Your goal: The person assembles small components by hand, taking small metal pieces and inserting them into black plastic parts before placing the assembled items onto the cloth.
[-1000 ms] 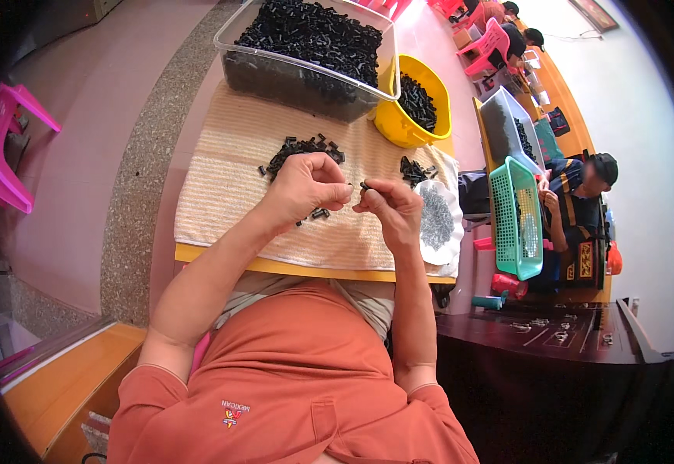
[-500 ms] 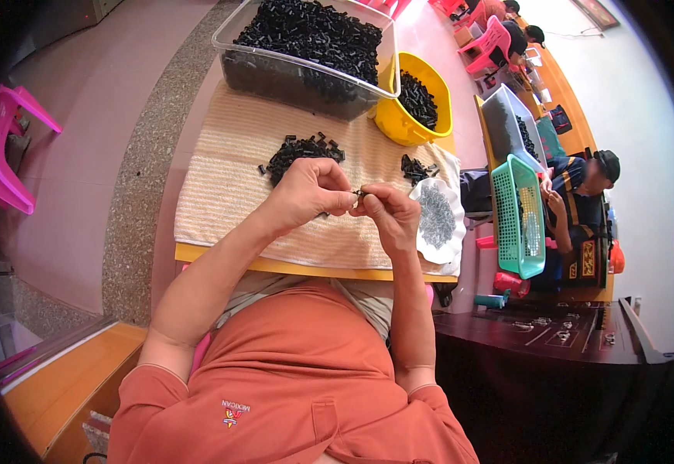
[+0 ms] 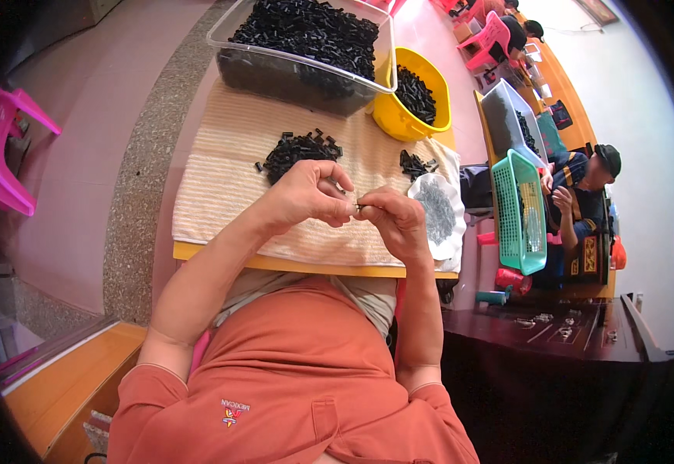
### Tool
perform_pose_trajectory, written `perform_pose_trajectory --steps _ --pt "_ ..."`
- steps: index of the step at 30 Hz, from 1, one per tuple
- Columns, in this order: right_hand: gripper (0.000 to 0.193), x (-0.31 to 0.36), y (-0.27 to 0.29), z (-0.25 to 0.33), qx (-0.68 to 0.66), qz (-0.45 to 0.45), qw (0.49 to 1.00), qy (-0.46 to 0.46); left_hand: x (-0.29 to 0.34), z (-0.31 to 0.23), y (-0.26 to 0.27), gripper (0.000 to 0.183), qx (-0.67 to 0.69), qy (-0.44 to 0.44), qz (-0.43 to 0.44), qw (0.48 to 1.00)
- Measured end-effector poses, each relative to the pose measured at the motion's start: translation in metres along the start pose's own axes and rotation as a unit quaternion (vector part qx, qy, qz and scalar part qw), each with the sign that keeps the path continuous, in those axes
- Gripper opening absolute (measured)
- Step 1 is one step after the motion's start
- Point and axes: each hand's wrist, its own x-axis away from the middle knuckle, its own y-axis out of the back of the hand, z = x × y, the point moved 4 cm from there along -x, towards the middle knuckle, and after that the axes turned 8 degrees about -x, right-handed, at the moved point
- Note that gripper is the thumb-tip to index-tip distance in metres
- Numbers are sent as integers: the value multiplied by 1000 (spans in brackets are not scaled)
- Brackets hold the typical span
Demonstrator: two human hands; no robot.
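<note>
Over the towel-covered table [image 3: 221, 185], my left hand [image 3: 306, 198] and my right hand [image 3: 396, 220] meet at the fingertips. My right thumb and forefinger pinch a small dark piece [image 3: 359, 206], too small to make out fully. The left thumb and fingers are closed right beside it; whatever they hold is hidden. Just beyond my left hand lies a heap of short black tube-like parts [image 3: 298, 153]. A smaller group of black parts [image 3: 416, 165] lies beyond my right hand. Next to that hand, a white scalloped dish [image 3: 455, 203] holds many tiny greyish pieces.
A clear plastic bin [image 3: 298, 83] full of black parts and a yellow basket [image 3: 393, 116] of the same stand at the far side. To the right, a co-worker [image 3: 585, 182] sits by a green basket [image 3: 523, 259]. A pink stool [image 3: 0, 155] is at left.
My right hand has turned and moved slightly down and to the right, its fingers more bent over. The left hand has stayed nearly in place. The co-worker's hand has risen.
</note>
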Motion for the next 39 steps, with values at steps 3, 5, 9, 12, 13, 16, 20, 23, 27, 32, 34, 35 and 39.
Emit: perform_pose_trajectory --steps 3,5,9,12,13,16,20,23,27,32,34,35,39 --pt "6 -1 3 8 -2 48 999 -13 2 0 -3 34 3 18 26 999" --pt "5 2 4 3 -56 50 996 -38 4 -1 -7 36 13 28 48 998" --pt "7 3 3 3 -96 79 991 -50 4 -1 -11 37 -2 39 66 997" --pt "9 7 0 -11 -182 20 980 -74 4 -1 -10 36 15 44 53 998" --pt "9 8 -2 -13 -182 21 980 -73 3 0 -9 36 24 35 44 998" --pt "15 11 -7 -16 -173 -26 984 -35 -1 6 -6 35 41 22 25 999" --pt "23 17 -12 -13 -81 -86 993 29 -1 3 -6 35 47 23 -4 999" --pt "33 18 -21 -4 -14 -105 994 28 -1 5 -2 34 35 12 -22 999" --pt "42 18 -28 -1 103 -140 981 85 -2 8 -6 33 37 -7 -29 999" --pt "42 18 -31 -2 154 -175 964 125 -3 10 -7 31 39 -21 -32 999" --pt "39 18 -31 -1 165 -181 960 134 -3 11 -6 31 39 -22 -34 998" --pt "39 17 -31 0 165 -181 960 134 -4 12 -6 30 39 -23 -36 998" --pt "35 17 -29 1 188 -163 959 137 -5 14 -5 30 28 -23 -35 999"
